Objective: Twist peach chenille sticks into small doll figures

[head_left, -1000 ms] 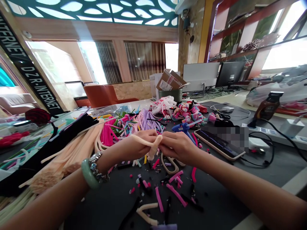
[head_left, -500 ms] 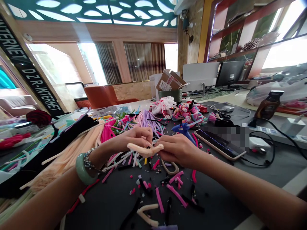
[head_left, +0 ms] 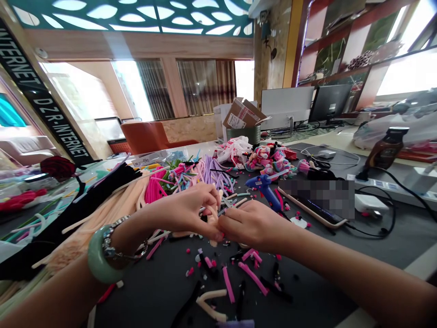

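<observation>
My left hand (head_left: 186,210) and my right hand (head_left: 251,224) meet above the dark table (head_left: 164,291), both pinched on a cream pipe cleaner (head_left: 212,218) bent between the fingertips. Only a short piece of it shows between my fingers. A green bangle (head_left: 97,259) and a metal watch sit on my left wrist. Below my hands lie cut pink, black and cream pipe cleaner scraps (head_left: 232,278). Bundles of peach (head_left: 102,218), black (head_left: 85,200), pink and lilac pipe cleaners (head_left: 211,171) lie to the left and behind.
A blue glue gun (head_left: 264,187) and a phone (head_left: 316,207) lie right of my hands. A brown bottle (head_left: 385,150), power strip, cables and white adapter stand at the right. Finished colourful pieces (head_left: 269,159) are piled behind, with monitors and a cardboard box further back.
The cream pipe cleaner, stretched sideways between my hands before, is now folded tight between my fingertips. My hands have come closer together and lower.
</observation>
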Tool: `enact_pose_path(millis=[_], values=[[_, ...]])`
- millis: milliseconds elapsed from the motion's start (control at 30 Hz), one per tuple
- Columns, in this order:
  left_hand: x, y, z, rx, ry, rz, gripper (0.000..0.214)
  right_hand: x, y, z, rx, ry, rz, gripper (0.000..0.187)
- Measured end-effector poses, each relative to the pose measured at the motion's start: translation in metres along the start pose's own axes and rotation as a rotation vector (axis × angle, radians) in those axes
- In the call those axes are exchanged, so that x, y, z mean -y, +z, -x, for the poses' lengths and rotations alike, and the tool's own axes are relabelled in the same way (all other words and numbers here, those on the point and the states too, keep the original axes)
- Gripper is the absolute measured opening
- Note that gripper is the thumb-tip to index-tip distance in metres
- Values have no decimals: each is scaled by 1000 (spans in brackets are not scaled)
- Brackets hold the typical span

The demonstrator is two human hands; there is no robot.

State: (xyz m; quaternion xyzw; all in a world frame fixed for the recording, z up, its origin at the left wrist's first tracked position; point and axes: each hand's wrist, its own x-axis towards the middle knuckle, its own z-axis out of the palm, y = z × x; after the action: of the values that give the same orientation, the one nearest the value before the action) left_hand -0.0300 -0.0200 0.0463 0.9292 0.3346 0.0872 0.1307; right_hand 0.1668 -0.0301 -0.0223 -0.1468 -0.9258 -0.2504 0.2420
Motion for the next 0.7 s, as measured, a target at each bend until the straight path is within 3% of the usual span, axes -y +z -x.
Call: enact_pose_path(millis=[100,367,700], values=[[-9,1,3,0,17,-152,15,-1,2,0,-7,29,-7,19],[-38,7,10,-270,81,-606,9,-6,3,-4,-146,232,-330,25],[-42,13,7,-468,203,-868,16,-11,-3,-6,-352,500,-697,20]])
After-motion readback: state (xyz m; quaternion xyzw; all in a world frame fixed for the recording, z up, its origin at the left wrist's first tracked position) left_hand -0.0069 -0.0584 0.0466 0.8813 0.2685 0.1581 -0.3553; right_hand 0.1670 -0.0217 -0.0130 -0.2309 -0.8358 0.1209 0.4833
